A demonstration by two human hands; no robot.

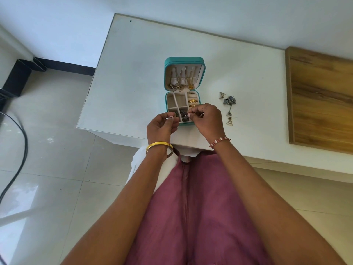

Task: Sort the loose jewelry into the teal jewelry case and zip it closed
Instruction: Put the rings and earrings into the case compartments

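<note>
- Left hand (162, 124) hovers over the near edge of the teal jewelry case (184, 91), fingers curled, thumb and forefinger pinching one side of a small dark earring (182, 114); likely it steadies the piece while the other hand works on it.
- Teal jewelry case stands open on the white bench (133, 73), lid upright, necklaces (181, 83) hanging inside it and gold rings (193, 103) in the right-hand slots, so the compartments are easy to reach.
- Right hand (207, 119) meets the left over the near compartments, fingertips narrowed in a pinch on the same earring; whether it also holds a backing I cannot tell.
- Loose earrings (229, 108) lie on the bench just right of the case, unsorted.
</note>
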